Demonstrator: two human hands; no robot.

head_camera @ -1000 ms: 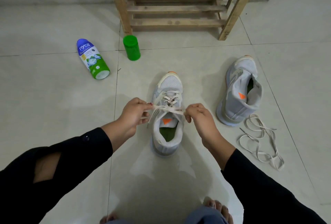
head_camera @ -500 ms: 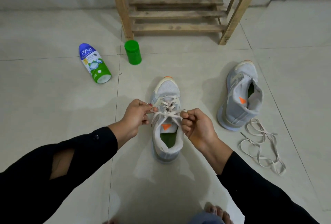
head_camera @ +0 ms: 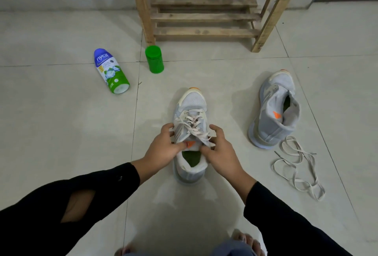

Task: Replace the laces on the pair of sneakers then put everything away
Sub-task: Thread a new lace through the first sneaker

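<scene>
Grey mesh sneaker [head_camera: 191, 102] upright on tiled floor [head_camera: 61, 133], centre. Left hand [head_camera: 163, 147] and right hand [head_camera: 222, 154]: fingers [head_camera: 214, 129] curled, pinching cream flat lace [head_camera: 190, 119] by top eyelets. Lace probably limp, light, slippery; grip near ends. Shoe likely slides.

Sneakers: two – laced sneaker [head_camera: 191, 103], unlaced sneaker [head_camera: 273, 112]. Laces: two – threaded lace [head_camera: 191, 119], loose lace [head_camera: 296, 166]. Powder bottle [head_camera: 110, 71]: one. Green cap [head_camera: 154, 59]: one. Wooden rack [head_camera: 204, 17]: one. Hands: two – left hand [head_camera: 163, 150], right hand [head_camera: 222, 154].
</scene>
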